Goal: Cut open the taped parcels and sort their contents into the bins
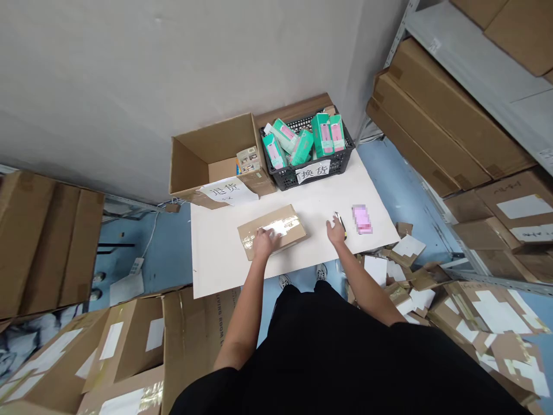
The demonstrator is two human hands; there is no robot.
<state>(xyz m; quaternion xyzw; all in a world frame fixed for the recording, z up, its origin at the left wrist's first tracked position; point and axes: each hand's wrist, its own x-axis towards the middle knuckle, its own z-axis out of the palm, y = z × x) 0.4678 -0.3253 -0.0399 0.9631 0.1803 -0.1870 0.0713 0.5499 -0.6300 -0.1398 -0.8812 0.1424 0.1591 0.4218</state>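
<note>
A taped cardboard box [287, 231] with a white label lies slightly askew on the white table. My left hand [264, 243] grips it from the near side, with fingers over its top by the label. To the right, my right hand [335, 231] is low over the table, thumb and fingers apart. Right beside its fingers is a slim utility knife [341, 221] with a dark and yellow handle. The fingers partly cover the knife, and I cannot tell whether they touch it. A pink phone-shaped item [362, 219], blurred out, lies further right.
Behind stand an open carton [185, 173] with small boxes inside and a black basket [283, 180] of green-and-pink packages. Shelving [475, 52] with long cartons rises at right. Flattened cardboard [496, 311] heaps on the floor at right; more cartons [129, 340] stand at left.
</note>
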